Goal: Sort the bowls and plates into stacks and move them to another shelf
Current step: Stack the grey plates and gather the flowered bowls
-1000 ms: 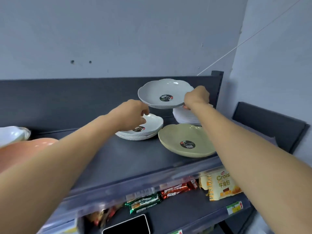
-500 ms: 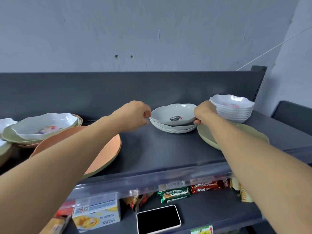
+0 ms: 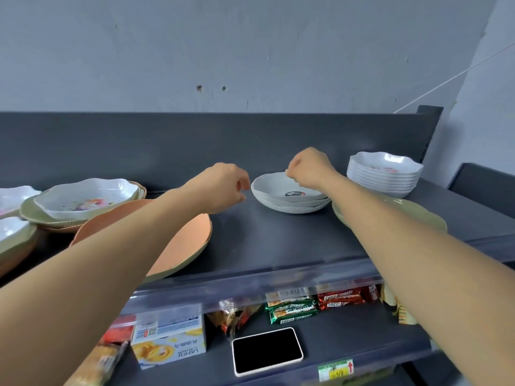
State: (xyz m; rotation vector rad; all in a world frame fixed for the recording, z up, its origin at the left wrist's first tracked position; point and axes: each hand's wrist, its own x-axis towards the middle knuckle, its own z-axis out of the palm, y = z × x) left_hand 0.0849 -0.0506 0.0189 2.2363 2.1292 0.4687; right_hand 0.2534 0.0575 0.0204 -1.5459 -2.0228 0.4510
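A short stack of grey bowls (image 3: pixel 281 195) rests on the dark top shelf (image 3: pixel 264 240). My left hand (image 3: pixel 223 186) hovers just left of the stack, fingers loosely curled, holding nothing. My right hand (image 3: pixel 308 168) is above the stack's far right rim, fingers curled, and not gripping the bowl. A taller stack of white wavy bowls (image 3: pixel 383 176) stands to the right. A green plate (image 3: pixel 418 218) lies partly under my right forearm. An orange plate (image 3: pixel 192 240) sits under my left forearm. Mixed green, orange and white dishes (image 3: pixel 83 199) crowd the left end.
The shelf has a raised dark back panel (image 3: pixel 195 146) and a clear front lip (image 3: pixel 250 282). On the lower shelf lie a phone (image 3: pixel 267 351), a snack box (image 3: pixel 170 341) and wrapped snack bars (image 3: pixel 315 305). A grey wall rises behind.
The grey bowl was carried left and down onto the grey stack. Both hands have let go of it and lifted slightly away from its rim.
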